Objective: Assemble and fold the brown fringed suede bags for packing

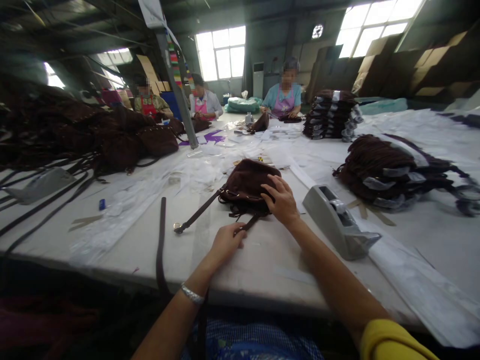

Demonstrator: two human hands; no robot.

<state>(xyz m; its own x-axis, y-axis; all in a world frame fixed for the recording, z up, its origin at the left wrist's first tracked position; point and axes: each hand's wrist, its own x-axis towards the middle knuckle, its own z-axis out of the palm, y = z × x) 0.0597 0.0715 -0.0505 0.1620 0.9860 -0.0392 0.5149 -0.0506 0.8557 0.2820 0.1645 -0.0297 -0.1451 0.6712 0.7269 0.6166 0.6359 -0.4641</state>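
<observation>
A dark brown bag (245,182) with metal rings and fringe lies on the white table in front of me. My right hand (280,197) rests on the bag's right side, fingers spread. Just below the bag, my left hand (227,244) is closed around a brown strap (249,222) near its lower edge. Another short strap (200,210) with a gold-coloured metal end reaches out to the bag's left. A long loose strap (161,240) hangs over the table's front edge, left of my left arm.
A grey tape dispenser (339,225) stands by my right forearm. Bundled brown bags (393,167) lie to the right, with a taller stack (330,117) behind. Many bags (123,140) are heaped at left beside a metal post (183,95). Several people work across the table; plastic sheets (180,170) litter it.
</observation>
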